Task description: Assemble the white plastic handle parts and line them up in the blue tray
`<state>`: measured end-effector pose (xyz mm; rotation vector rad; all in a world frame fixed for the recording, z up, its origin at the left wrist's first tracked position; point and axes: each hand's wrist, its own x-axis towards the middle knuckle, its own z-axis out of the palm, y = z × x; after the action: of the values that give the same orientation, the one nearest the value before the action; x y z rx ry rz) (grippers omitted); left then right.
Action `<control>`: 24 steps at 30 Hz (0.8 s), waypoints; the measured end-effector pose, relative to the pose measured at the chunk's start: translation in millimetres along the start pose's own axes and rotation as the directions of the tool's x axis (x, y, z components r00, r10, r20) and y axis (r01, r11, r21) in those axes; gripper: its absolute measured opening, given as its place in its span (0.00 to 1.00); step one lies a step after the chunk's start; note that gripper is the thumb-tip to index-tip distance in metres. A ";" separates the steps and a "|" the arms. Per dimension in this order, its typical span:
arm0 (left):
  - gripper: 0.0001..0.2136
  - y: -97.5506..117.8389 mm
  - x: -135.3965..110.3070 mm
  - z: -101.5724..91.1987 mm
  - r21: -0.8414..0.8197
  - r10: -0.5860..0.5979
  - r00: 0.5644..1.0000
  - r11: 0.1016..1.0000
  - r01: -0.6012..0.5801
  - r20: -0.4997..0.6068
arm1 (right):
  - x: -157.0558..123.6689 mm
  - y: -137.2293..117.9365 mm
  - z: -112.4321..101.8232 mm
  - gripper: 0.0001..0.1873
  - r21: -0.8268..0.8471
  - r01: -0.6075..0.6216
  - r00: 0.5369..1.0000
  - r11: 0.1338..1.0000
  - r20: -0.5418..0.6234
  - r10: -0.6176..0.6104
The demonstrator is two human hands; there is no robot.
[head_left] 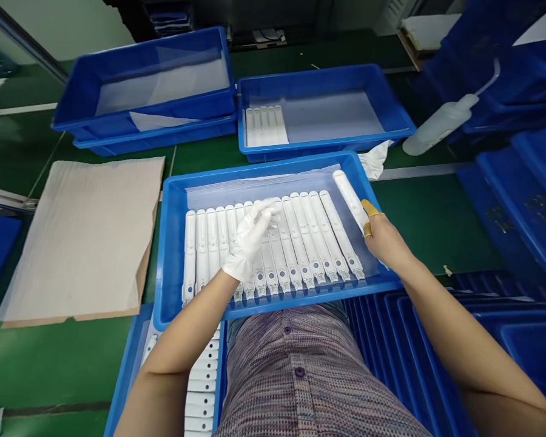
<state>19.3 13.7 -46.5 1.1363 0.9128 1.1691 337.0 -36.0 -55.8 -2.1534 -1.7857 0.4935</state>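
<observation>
My right hand [386,240], with yellow finger cots on the thumb and a fingertip, grips a long white plastic casing [349,199] near the right wall of a blue tray [164,255]. That casing tilts with its far end to the left. Several similar white casings [300,237] lie side by side across the tray on a whitish liner sheet. Over the middle of this row is my left hand [253,233] in a white glove. Its fingers are loosely stretched out and nothing shows in them. Whether they touch the casings underneath, I cannot tell.
Behind stands another blue tray [318,149] with several white casings at its left. Stacked blue trays [143,130] stand back left. Brown sheets [86,237] lie left. A squeeze bottle [441,126], crumpled white wipe [375,160] and blue trays [519,206] occupy the right.
</observation>
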 end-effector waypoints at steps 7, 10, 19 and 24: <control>0.21 -26.6 -15.5 24.7 0.538 -0.147 0.829 0.818 -0.205 0.539 | -7.2 -13.3 11.0 0.40 -0.330 -0.102 0.968 0.938 0.186 0.171; 0.24 -34.4 -10.3 30.6 0.626 -0.135 0.708 0.600 -0.498 0.693 | -9.2 -20.9 14.6 0.37 -0.390 -0.077 0.947 0.917 0.260 0.190; 0.34 -81.1 10.8 88.2 0.599 -0.225 0.569 0.479 -0.642 0.791 | 8.4 -38.3 -0.5 0.29 -0.463 0.114 0.975 0.879 0.220 -0.011; 0.29 -91.0 5.0 108.2 0.614 -0.285 0.548 0.459 -0.642 0.786 | 62.8 -52.3 26.8 0.33 -0.132 0.422 0.888 0.897 0.259 -0.380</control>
<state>143.5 -2.9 -112.2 2.4752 0.5410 0.0359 289.6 35.6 -61.3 -1.8081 -2.4191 0.4991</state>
